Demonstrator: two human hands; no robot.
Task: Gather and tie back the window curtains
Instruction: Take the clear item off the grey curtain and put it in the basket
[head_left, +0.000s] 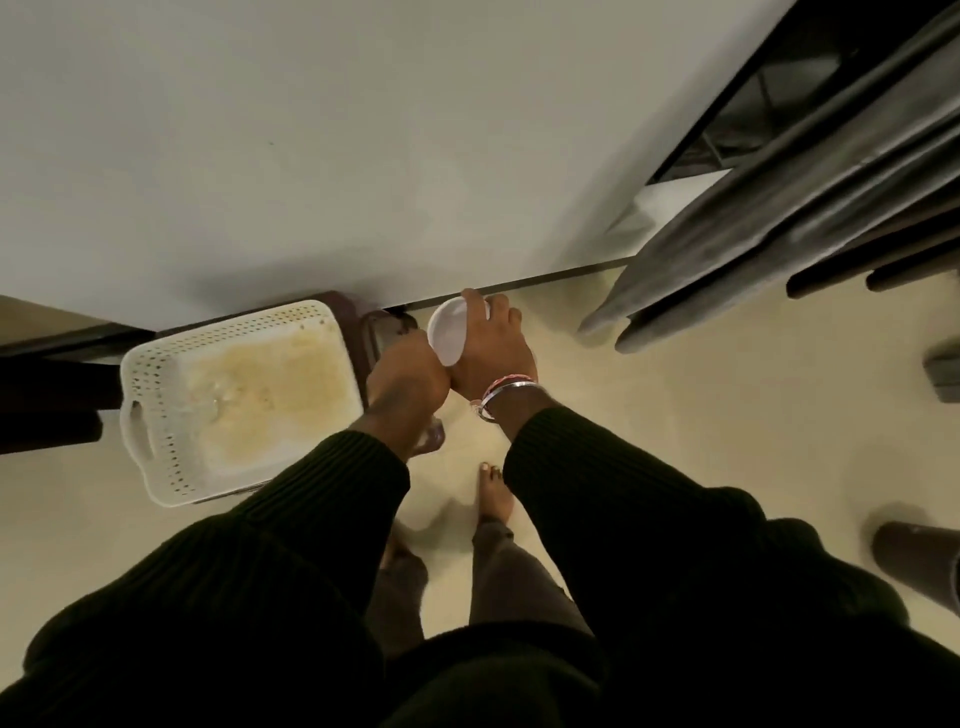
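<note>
Where the window begins, grey curtains (810, 187) hang, seemingly bunched in folds.

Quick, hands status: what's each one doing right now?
Left hand: fingers hidden, cannot tell.
Right hand: gripping a round white lid-like object.

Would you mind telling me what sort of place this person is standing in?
Probably a room in a home: grey curtains hang by a dark-framed window, a white perforated basket sits by a plain wall, and the person stands barefoot on a pale floor.
</note>
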